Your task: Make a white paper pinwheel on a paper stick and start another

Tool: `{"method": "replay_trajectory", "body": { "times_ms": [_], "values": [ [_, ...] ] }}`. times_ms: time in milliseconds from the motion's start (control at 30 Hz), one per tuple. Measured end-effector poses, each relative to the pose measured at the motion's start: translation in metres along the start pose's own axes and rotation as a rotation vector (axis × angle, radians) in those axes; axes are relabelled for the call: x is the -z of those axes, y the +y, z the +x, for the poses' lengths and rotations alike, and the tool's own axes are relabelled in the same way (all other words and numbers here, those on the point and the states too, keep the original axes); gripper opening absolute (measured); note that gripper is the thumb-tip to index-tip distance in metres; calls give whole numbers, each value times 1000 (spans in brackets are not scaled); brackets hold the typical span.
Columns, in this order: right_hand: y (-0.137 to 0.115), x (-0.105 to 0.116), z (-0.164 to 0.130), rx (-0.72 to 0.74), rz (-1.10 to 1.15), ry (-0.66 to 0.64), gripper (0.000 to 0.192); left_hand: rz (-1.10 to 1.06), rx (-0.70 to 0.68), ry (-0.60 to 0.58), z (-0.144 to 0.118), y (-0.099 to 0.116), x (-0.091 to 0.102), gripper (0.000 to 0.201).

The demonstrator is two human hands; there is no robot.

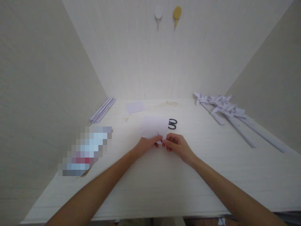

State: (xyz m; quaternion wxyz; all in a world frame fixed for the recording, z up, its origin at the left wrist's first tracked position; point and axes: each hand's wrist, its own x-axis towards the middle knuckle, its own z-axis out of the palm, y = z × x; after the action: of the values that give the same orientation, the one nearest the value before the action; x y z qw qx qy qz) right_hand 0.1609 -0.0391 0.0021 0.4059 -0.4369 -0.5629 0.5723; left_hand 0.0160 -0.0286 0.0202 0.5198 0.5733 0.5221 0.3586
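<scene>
A white sheet of paper [154, 125] lies in front of me, with what looks like a dark slit near its lower right corner. My left hand [150, 142] grips the near edge of this sheet, thumb on top and fingers partly hidden below. Close beside it, my right hand [176, 144] pinches the sheet's corner between thumb and curled fingers. Black scissor handles [173, 124] stick out from the sheet's right edge; the blades are hidden by the paper.
Paper pinwheels [219, 105] on white sticks lie at the right. Rolled paper sticks [102, 110] are stacked far left, behind a pixelated flat object [88, 150]. A smaller paper piece [135, 107], thin little sticks [127, 119] and pale rings [171, 103] lie toward the back wall.
</scene>
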Motion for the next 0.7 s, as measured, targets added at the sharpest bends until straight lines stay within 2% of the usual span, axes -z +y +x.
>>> {"method": "replay_trajectory", "body": {
  "times_ms": [400,700],
  "values": [
    [3,1,1,-19,110,-13,17,-153,49,18,5,-7,0,18],
    [3,1,1,-11,118,-15,15,-157,28,-47,7,-10,2,20]
  ]
}}
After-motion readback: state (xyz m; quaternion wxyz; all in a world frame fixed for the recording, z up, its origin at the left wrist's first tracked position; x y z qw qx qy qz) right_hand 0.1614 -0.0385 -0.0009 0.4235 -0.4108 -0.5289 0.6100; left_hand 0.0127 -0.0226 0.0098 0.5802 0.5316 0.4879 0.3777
